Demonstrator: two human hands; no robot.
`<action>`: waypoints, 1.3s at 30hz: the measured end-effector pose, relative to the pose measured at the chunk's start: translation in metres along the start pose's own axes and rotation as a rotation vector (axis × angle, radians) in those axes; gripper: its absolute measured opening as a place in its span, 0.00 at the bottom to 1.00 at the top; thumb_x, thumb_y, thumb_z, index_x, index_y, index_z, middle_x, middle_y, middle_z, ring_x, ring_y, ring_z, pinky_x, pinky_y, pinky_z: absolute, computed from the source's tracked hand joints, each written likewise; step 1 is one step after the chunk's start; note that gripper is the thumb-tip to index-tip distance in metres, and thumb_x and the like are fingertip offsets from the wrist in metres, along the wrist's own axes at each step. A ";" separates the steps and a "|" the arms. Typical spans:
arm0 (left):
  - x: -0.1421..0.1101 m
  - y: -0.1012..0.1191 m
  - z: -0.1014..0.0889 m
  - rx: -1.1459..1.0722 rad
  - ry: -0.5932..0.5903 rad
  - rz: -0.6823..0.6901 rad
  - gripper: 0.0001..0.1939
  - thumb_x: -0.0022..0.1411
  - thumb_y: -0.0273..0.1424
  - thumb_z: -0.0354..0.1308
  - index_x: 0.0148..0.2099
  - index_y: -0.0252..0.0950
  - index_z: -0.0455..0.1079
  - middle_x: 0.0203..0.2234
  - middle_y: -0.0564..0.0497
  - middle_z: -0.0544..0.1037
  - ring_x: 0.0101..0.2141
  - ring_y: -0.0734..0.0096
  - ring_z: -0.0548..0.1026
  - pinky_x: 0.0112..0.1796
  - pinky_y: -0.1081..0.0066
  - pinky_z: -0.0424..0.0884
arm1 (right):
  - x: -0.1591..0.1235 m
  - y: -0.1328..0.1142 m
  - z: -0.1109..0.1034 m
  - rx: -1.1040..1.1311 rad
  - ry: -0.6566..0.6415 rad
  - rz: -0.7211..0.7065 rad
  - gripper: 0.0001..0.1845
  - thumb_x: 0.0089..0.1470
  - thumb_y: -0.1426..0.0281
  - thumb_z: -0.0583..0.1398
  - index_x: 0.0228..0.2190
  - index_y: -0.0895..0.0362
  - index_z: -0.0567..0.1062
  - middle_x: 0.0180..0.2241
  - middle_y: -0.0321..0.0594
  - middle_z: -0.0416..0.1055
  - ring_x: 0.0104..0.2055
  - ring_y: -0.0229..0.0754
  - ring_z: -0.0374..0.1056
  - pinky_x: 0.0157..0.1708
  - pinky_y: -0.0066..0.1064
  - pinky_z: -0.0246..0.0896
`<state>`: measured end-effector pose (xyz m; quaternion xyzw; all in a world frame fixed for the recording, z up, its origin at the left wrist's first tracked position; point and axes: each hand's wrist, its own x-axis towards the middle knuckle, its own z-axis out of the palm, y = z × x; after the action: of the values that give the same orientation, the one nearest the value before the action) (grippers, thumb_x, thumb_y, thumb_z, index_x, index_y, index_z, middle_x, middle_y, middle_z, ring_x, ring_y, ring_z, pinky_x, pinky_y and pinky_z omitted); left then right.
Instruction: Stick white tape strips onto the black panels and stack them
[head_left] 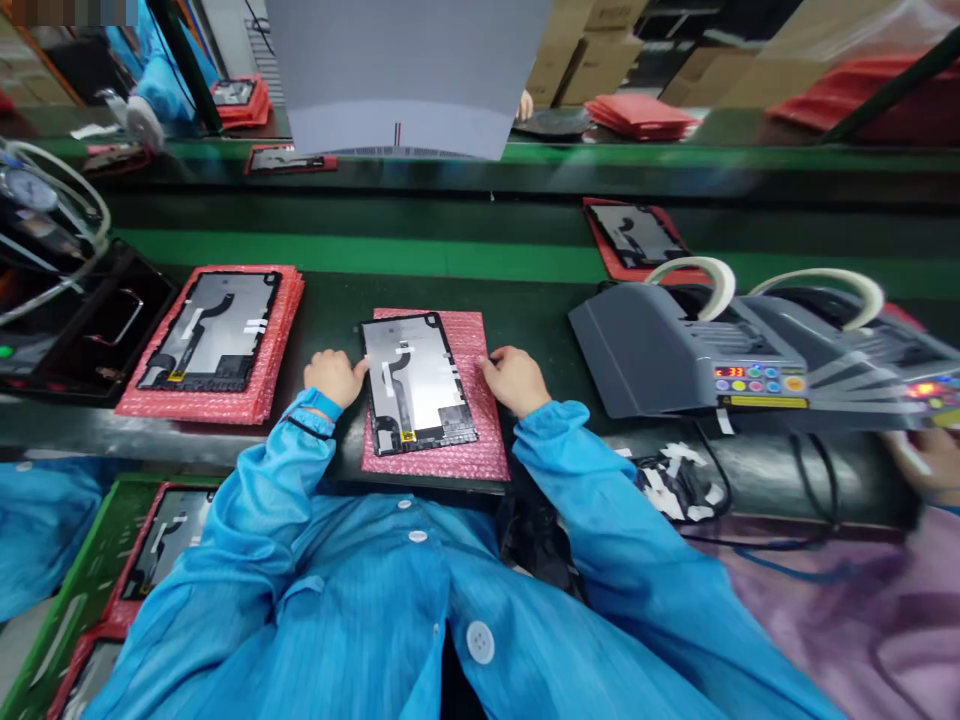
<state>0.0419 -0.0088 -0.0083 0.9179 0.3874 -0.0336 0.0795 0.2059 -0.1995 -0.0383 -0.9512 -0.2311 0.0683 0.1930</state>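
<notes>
A tablet screen assembly (427, 390), silver with a black frame and a dark flex cable, lies slightly turned on a pink bubble-wrap sheet (491, 440) in front of me. At its left edge, my left hand (334, 378) is closed, fingers curled and thumb against the screen's side. My right hand (517, 380) pinches the right edge of the bubble wrap, apart from the screen. Left of my left hand, another screen assembly (217, 330) rests on a stack of pink bubble-wrap sheets (274, 350).
Grey machines with red digit displays (697, 350) stand on the right, beside white and black scraps (679, 485). A black device with a gauge (75, 300) is at left. Behind runs a green belt (450, 255). A green crate (67, 600) holds more screens. Co-workers' sleeves show on both sides.
</notes>
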 end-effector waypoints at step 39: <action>-0.028 -0.145 -0.080 -0.500 0.206 -0.060 0.14 0.61 0.31 0.51 0.45 0.34 0.73 0.30 0.47 0.79 0.34 0.66 0.76 0.41 0.69 0.69 | -0.001 -0.146 0.012 1.193 -0.290 0.004 0.20 0.30 0.64 0.66 0.29 0.56 0.68 0.25 0.38 0.74 0.29 0.46 0.71 0.33 0.39 0.66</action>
<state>-0.0820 0.0849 0.0566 0.8564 0.4166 0.1542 0.2631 0.1417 -0.0763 0.0091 -0.6606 -0.1750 0.3148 0.6587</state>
